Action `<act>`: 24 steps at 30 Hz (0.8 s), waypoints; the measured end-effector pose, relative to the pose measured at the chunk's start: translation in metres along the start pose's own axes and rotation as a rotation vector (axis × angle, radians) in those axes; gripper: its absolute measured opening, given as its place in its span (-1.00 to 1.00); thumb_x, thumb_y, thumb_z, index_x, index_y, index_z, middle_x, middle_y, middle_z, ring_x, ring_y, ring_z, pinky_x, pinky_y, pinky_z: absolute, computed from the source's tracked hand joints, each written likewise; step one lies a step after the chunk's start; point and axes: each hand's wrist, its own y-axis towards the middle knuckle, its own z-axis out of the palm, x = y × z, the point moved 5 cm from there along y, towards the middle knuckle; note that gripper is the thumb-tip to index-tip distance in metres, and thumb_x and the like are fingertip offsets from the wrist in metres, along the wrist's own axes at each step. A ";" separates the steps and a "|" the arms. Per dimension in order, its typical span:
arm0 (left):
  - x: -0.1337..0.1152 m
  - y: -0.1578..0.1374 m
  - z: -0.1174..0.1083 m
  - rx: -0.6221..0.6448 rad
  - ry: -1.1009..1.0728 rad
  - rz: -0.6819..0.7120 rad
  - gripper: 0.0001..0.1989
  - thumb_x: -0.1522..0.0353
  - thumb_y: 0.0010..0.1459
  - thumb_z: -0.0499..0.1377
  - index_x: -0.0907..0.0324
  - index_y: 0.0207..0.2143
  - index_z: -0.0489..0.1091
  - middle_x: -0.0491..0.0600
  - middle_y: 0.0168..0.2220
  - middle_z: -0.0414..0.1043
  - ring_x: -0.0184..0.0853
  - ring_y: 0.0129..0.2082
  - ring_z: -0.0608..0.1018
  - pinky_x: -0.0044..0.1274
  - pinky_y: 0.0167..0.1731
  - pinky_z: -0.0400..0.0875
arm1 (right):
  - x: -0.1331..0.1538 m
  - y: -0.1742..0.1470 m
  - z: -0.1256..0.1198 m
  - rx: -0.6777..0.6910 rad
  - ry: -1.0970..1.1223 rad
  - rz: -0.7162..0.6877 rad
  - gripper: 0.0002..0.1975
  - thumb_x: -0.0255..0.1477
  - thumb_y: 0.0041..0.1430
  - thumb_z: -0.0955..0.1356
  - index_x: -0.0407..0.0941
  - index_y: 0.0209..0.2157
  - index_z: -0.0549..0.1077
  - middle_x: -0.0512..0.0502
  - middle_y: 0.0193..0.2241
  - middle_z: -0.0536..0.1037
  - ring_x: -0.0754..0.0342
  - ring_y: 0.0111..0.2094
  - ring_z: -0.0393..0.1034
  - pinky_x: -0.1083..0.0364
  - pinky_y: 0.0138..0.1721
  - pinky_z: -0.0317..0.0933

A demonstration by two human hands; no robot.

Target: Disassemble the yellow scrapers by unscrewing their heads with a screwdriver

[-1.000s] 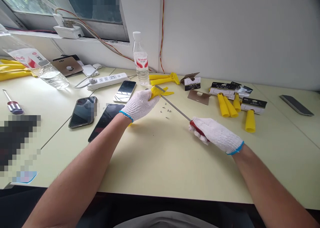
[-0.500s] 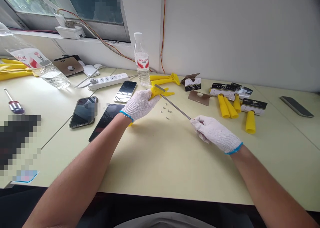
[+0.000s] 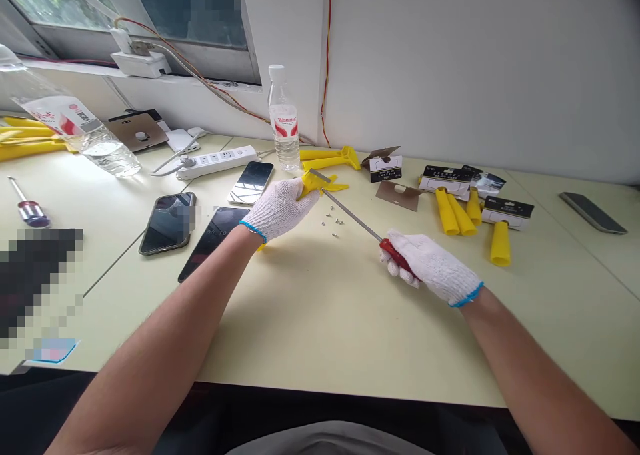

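In a white knitted glove with a blue cuff, my left hand (image 3: 283, 208) is closed around a yellow plastic tool (image 3: 311, 183). A flat metal strip lies across the tool's head, and part of its handle shows below my wrist. My right hand (image 3: 425, 262), gloved the same way, grips a screwdriver (image 3: 395, 256) by its red handle. Its long shaft slants up to the left, and the tip meets the tool's head; the exact contact is too small to make out. Several small screws (image 3: 335, 222) lie on the table below the shaft.
Phones (image 3: 167, 223) lie left of my hands, near a power strip (image 3: 217, 162). A water bottle (image 3: 285, 125) stands behind them. Yellow handles with black-and-white cards (image 3: 507, 212) lie to the right. Another screwdriver (image 3: 31, 208) rests at far left on the table (image 3: 350, 335).
My right hand's fingers have shifted and turned on the screwdriver, so its red handle now shows. My left hand and the yellow tool stay almost still.
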 end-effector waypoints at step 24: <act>0.003 0.002 0.001 -0.023 -0.034 0.008 -0.59 0.12 0.30 0.17 0.14 -0.53 0.24 -0.09 -0.62 0.26 -0.37 -0.59 0.28 -0.49 -0.56 0.12 | 0.002 0.007 -0.012 -0.153 -0.083 -0.050 -0.42 0.19 0.30 0.34 -0.09 -0.34 0.45 -0.03 -0.56 0.44 0.16 -0.61 0.20 0.16 -0.62 0.02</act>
